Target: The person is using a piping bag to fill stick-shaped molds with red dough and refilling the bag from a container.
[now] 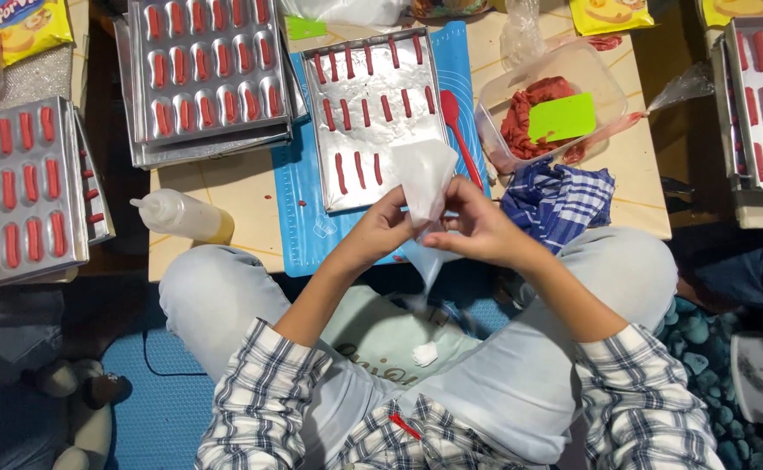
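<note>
A thin, translucent white piping bag [425,178] stands near the middle of the frame, pinched between both hands. Its wide upper end rises crumpled and open above the fingers, in front of the foil-lined tray, while its narrow tip hangs down below them toward the lap.

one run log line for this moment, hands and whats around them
left hand: grips piping bag | right hand: grips bag too | ahead: foil tray with red strips | right: tub of red paste
</note>
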